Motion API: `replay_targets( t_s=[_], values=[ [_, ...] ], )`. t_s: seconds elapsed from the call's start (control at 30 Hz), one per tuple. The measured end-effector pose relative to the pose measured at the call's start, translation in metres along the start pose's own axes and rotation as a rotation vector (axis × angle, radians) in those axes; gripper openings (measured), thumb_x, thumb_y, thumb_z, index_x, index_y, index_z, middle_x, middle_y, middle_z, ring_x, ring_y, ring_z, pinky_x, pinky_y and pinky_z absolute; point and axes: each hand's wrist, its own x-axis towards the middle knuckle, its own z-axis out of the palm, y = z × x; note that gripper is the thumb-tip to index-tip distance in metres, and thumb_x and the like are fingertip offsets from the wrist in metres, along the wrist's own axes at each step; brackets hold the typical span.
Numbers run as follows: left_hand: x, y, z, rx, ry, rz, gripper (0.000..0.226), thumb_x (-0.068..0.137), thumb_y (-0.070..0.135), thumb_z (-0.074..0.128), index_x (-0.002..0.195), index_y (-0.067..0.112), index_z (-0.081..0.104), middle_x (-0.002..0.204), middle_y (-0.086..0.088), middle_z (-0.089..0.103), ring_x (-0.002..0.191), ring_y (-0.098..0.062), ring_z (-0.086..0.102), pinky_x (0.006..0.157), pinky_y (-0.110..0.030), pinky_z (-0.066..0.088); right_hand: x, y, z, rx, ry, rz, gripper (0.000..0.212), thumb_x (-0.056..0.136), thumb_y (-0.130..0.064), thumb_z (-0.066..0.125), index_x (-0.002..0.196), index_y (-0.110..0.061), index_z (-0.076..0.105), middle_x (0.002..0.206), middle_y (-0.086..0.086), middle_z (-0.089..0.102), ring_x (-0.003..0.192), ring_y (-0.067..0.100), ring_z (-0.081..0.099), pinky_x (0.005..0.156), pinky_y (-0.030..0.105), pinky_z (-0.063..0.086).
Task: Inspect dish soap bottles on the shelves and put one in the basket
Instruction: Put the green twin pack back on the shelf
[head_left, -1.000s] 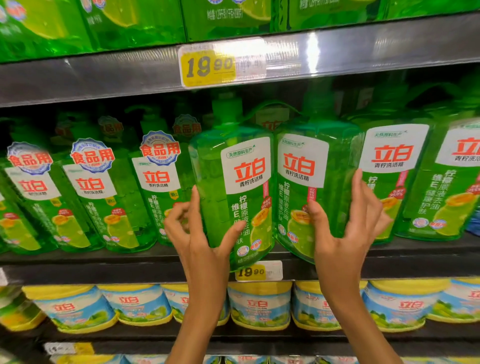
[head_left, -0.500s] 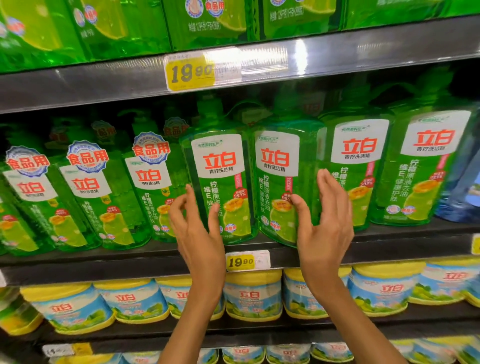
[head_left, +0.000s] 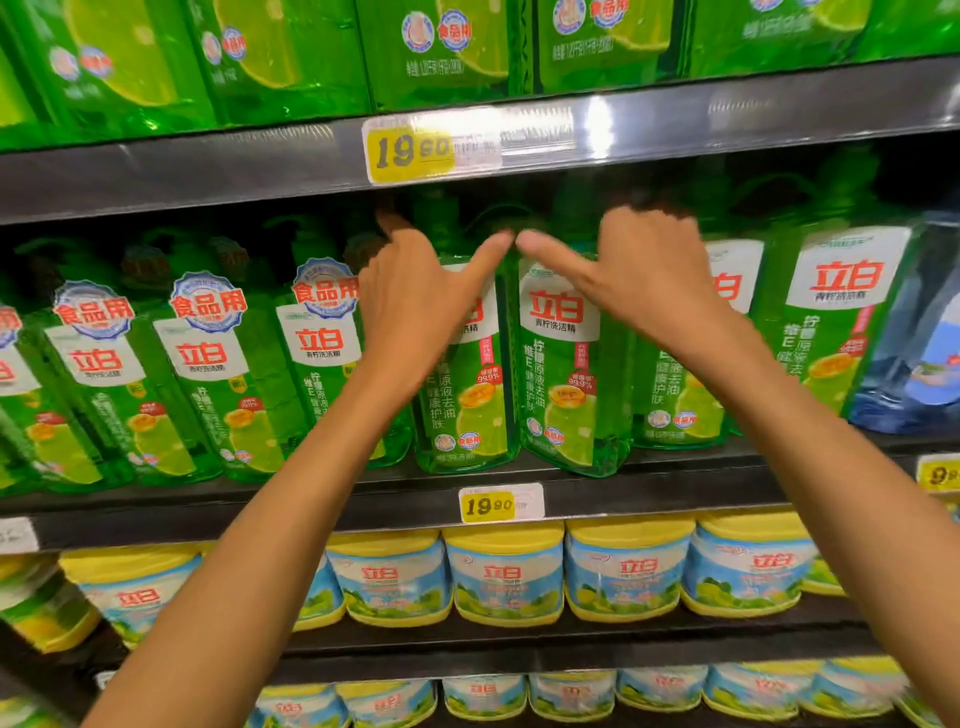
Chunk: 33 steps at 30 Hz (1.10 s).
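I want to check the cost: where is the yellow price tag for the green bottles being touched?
In the head view, the yellow price tag sits on the shelf edge just below the two green bottles, between the forearms.

Bright overhead store light; white glare streaks the metal shelf rail beside the price tag. Bottle necks sit in shadow beneath it. Motion blur softens everything; wide-angle bending at the edges
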Motion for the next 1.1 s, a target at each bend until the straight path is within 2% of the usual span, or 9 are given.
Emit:
replay_targets(
  t_s=[0.17,0.3,0.5,0.63,0.7,0.83,0.9,1.03,1.1],
  values=[
    [0.016,-0.01,-0.004,0.169,-0.171,0.088,0.065,0.078,0.069,0.055,0.07,0.007,0.039,0.078,-0.013,0.051,0.087,-0.035,0.055,0.066,-0.034,0.033,0.018,0.005,0.012,-0.043,-0.092,-0.06,0.071,0.067,-0.078,0.06,0.057,-0.014,0.033,0.055,0.001,0.035,0.055,0.024,0.041,0.059,0.032,0.029],
    [0.028,-0.02,-0.015,0.205,-0.29,0.078,0.062,0.075,0.071,0.056,0.059,0.014,0.036,0.062,0.001,0.039,0.064,-0.022,0.045,0.056,-0.031,0.032,0.029,0.011,0.005,0.008,-0.264,-0.08,0.07,0.054,-0.082,0.052,0.056,-0.013,0.043,0.055,0.0,0.044,0.051,0.013,0.041,0.047,0.028,0.022],
    [0.034,-0.019,-0.014,0.276,-0.384,0.16,0.062,0.079,0.07,0.049,0.059,0.013,0.036,0.061,-0.001,0.042,0.053,-0.013,0.039,0.06,-0.033,0.034,0.043,0.014,-0.004,-0.083,-0.564,-0.079,0.071,0.056,-0.079,0.045,0.066,-0.009,0.053,0.071,0.004,0.054,0.065,0.02,0.049,0.056,0.029,0.032],
    [0.027,-0.014,-0.004,0.25,-0.251,0.177,0.062,0.082,0.067,0.051,0.056,0.013,0.031,0.059,0.0,0.036,0.062,-0.023,0.041,0.064,-0.034,0.031,0.054,0.017,-0.005,-0.165,-0.665,0.026,0.098,0.061,-0.075,0.049,0.121,0.002,0.059,0.127,0.02,0.057,0.116,0.036,0.052,0.086,0.037,0.036],
    [0.025,-0.013,0.0,0.211,-0.226,0.179,0.061,0.083,0.064,0.052,0.056,0.014,0.03,0.062,-0.001,0.038,0.069,-0.023,0.043,0.066,-0.033,0.031,0.052,0.02,-0.001,-0.165,-0.659,0.002,0.096,0.066,-0.073,0.048,0.125,0.002,0.057,0.133,0.021,0.055,0.122,0.037,0.05,0.094,0.04,0.038],
    [0.028,-0.018,0.003,0.147,-0.253,0.164,0.059,0.084,0.061,0.054,0.055,0.015,0.033,0.064,-0.002,0.044,0.066,-0.022,0.046,0.065,-0.031,0.033,0.041,0.022,0.002,-0.185,-0.479,-0.135,0.089,0.048,-0.087,0.035,0.087,-0.007,0.044,0.083,0.009,0.052,0.082,0.028,0.05,0.072,0.035,0.039],
    [0.027,-0.022,0.002,0.084,-0.222,0.149,0.059,0.083,0.06,0.058,0.055,0.017,0.029,0.061,0.0,0.043,0.055,-0.017,0.04,0.057,-0.031,0.032,0.036,0.026,0.004,-0.193,-0.397,-0.185,0.095,0.045,-0.093,0.027,0.087,-0.01,0.044,0.072,0.002,0.045,0.072,0.024,0.047,0.066,0.033,0.038],
    [0.024,-0.028,0.007,-0.053,-0.185,0.087,0.056,0.083,0.056,0.062,0.055,0.019,0.03,0.054,0.005,0.041,0.048,-0.007,0.038,0.045,-0.019,0.032,0.035,0.034,0.008,-0.205,-0.308,-0.202,0.112,0.052,-0.093,0.026,0.122,-0.009,0.05,0.1,0.014,0.061,0.079,0.026,0.049,0.065,0.033,0.039],
    [0.022,-0.027,0.009,-0.051,-0.153,0.077,0.057,0.082,0.057,0.062,0.054,0.018,0.03,0.051,0.006,0.039,0.047,-0.005,0.036,0.051,-0.03,0.027,0.037,0.037,0.01,-0.186,-0.305,-0.197,0.112,0.053,-0.093,0.028,0.128,-0.011,0.048,0.111,0.017,0.062,0.084,0.027,0.051,0.068,0.033,0.04]
  ],
)
